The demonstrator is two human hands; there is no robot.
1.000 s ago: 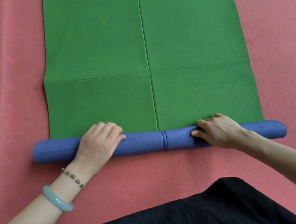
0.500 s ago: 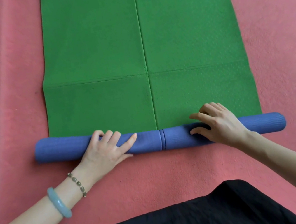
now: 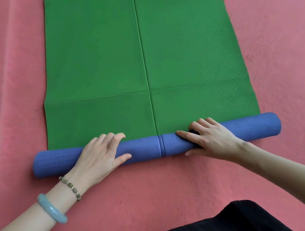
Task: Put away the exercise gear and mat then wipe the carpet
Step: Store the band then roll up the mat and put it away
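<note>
Fingers [image 3: 111, 137] have slid forward over the roll [image 3: 249, 129] — left hand [image 3: 102, 155] and right hand [image 3: 211, 139] press it flat-fingered, gripping nothing; its axis lies crosswise, unrolled mat [image 3: 138, 57] stretching beyond both.

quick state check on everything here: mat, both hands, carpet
mat: partly rolled, blue roll at the near end, green length flat ahead
left hand: fingers laid over the roll, thumb on its near side
right hand: fingers spread over the roll
carpet: under the mat
</note>
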